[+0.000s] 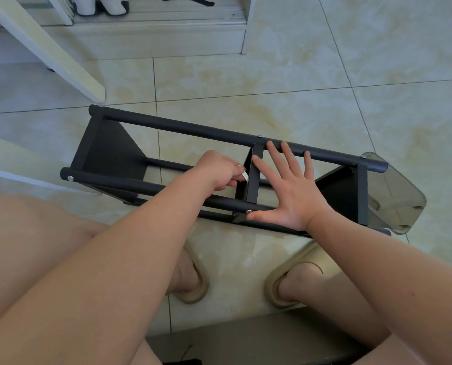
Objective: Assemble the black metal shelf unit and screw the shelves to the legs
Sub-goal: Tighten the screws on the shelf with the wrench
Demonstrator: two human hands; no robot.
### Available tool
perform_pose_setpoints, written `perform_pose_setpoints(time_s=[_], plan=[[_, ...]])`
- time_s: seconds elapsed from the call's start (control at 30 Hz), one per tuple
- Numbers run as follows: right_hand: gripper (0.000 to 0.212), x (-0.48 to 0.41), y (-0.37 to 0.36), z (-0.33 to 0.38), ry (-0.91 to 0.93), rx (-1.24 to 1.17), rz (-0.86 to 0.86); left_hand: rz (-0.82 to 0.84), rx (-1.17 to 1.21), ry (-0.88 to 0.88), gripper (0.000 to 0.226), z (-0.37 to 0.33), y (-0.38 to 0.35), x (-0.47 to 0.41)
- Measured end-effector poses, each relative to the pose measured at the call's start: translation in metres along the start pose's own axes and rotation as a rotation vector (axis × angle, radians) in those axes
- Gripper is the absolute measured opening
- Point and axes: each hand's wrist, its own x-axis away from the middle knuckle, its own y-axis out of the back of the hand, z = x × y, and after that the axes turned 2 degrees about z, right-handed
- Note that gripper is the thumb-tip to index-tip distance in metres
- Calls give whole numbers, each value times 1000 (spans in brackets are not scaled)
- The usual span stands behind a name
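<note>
The black metal shelf unit (182, 130) lies on its side on the tiled floor, with round legs running left to right and three shelves between them. Silver screw heads show on the near leg (70, 178) and at the middle shelf (249, 211). My left hand (217, 171) is curled and pinches a small silver-white tool (244, 175) against the left face of the middle shelf (254, 177). My right hand (290, 188) lies flat with fingers spread across the frame, fingertips on the far leg and thumb by the near leg's screw.
A clear plastic stool or cover (396, 193) sits at the unit's right end. A white beam (43, 46) slants in from the upper left, and a white cabinet base (153, 38) stands behind. My feet in beige slippers (285, 285) rest just below the unit.
</note>
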Motion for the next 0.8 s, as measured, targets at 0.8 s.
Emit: perform_pose_setpoints(time_s=[0.8], plan=[[119, 0, 1, 1, -2, 10, 8, 156, -171, 37, 21, -1, -3, 2]])
